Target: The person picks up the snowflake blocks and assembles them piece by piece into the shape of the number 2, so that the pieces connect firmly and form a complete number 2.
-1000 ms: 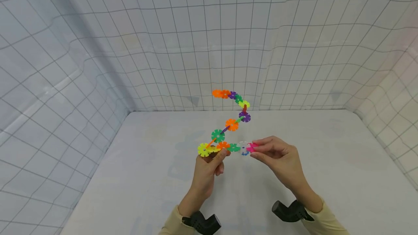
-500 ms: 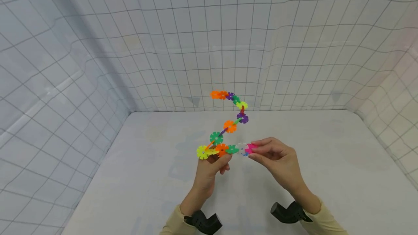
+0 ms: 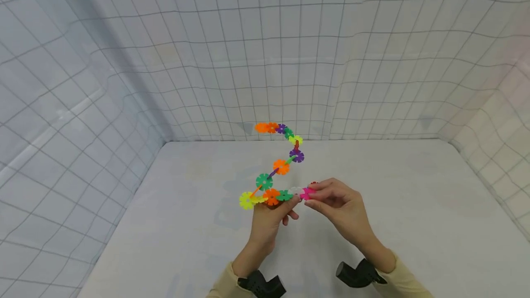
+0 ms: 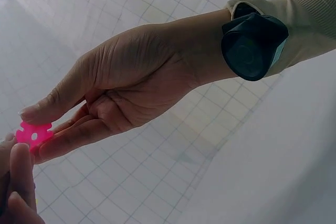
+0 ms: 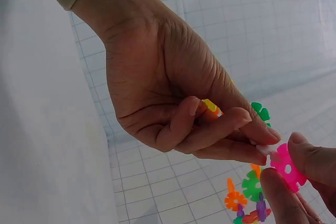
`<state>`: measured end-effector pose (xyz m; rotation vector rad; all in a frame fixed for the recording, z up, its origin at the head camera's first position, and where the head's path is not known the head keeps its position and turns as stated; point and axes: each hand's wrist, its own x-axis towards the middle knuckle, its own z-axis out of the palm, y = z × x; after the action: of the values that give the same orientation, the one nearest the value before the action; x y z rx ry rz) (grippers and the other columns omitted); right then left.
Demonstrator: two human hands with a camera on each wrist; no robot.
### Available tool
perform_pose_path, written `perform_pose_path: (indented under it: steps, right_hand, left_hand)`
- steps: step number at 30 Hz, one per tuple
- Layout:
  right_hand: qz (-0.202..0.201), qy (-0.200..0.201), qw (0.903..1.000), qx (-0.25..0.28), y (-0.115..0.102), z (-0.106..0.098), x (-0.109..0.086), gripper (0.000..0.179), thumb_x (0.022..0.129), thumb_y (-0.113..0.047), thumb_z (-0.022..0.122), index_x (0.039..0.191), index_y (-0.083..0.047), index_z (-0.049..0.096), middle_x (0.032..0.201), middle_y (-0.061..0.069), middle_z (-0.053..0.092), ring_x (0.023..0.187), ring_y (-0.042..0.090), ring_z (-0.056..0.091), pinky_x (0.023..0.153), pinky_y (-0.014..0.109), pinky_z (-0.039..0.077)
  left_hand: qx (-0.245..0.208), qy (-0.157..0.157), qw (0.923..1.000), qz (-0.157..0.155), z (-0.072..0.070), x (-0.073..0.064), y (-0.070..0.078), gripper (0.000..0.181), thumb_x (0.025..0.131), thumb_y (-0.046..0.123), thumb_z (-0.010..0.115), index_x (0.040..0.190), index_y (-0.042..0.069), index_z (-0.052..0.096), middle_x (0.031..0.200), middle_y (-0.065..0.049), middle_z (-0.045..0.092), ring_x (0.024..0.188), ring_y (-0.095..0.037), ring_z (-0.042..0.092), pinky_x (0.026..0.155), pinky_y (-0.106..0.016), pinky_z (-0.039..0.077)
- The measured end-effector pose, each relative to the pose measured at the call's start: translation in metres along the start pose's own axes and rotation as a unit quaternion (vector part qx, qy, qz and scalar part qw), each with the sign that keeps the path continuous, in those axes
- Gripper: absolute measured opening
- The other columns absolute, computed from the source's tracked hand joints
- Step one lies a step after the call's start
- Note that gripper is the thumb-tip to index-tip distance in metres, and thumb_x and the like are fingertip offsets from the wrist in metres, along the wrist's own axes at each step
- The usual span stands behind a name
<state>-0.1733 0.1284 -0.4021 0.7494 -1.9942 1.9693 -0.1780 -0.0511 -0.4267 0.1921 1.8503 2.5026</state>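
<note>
A chain of flower-shaped plastic discs, slotted together, curves up from my hands in the head view. It includes a yellow disc [image 3: 246,200], an orange disc [image 3: 271,196] and a green disc [image 3: 264,181]. My left hand [image 3: 265,226] pinches the clear disc [image 5: 269,152] at the chain's near end, thumb on top. My right hand [image 3: 345,208] grips a pink disc [image 5: 288,167] between thumb and fingers, right against the clear one. A bit of red [image 3: 314,182] peeks out behind the right fingers. Both hands are above the table.
A white table [image 3: 174,243] lies beneath the hands. White sheeting with a dark grid [image 3: 265,59] rises behind and at both sides. Each wrist carries a black camera mount [image 3: 361,274].
My left hand has slid right along the chain, from the orange disc to the clear one. The chain and my right hand have shifted left and slightly nearer.
</note>
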Motion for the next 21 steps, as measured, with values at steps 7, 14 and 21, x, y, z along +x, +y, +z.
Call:
perform_pose_path:
  steps: [7, 14, 21]
  right_hand:
    - [0.023, -0.064, 0.9975, -0.017, 0.01, -0.012, 0.012, 0.022, 0.083, 0.004, 0.069, 0.105, 0.0, 0.068, 0.107, 0.015, 0.064, 0.094, 0.026, 0.064, 0.079, 0.036, 0.053]
    - [0.142, -0.094, 0.9688, -0.181, 0.068, -0.042, 0.036, 0.024, 0.092, -0.018, 0.064, 0.11, -0.003, 0.067, 0.105, 0.012, 0.067, 0.094, 0.031, 0.063, 0.083, 0.042, 0.051]
    - [0.195, -0.119, 0.8982, -0.376, 0.117, -0.047, 0.042, 0.038, 0.081, -0.026, 0.077, 0.108, 0.0, 0.068, 0.096, 0.011, 0.06, 0.09, 0.027, 0.052, 0.076, 0.041, 0.047]
  left_hand:
    - [0.017, 0.018, 0.9989, 0.04, -0.005, 0.002, 0.001, 0.02, 0.084, 0.011, 0.073, 0.092, -0.005, 0.065, 0.074, -0.005, 0.068, 0.047, -0.013, 0.051, 0.045, -0.02, 0.033]
    - [0.019, 0.018, 0.9987, 0.043, -0.011, 0.004, 0.004, 0.021, 0.085, 0.015, 0.073, 0.094, -0.003, 0.065, 0.079, -0.009, 0.07, 0.045, -0.014, 0.049, 0.046, -0.02, 0.033]
    - [0.015, 0.008, 0.9988, 0.046, -0.012, 0.003, 0.008, 0.018, 0.086, 0.014, 0.072, 0.094, -0.001, 0.065, 0.081, -0.01, 0.07, 0.045, -0.011, 0.048, 0.046, -0.019, 0.033]
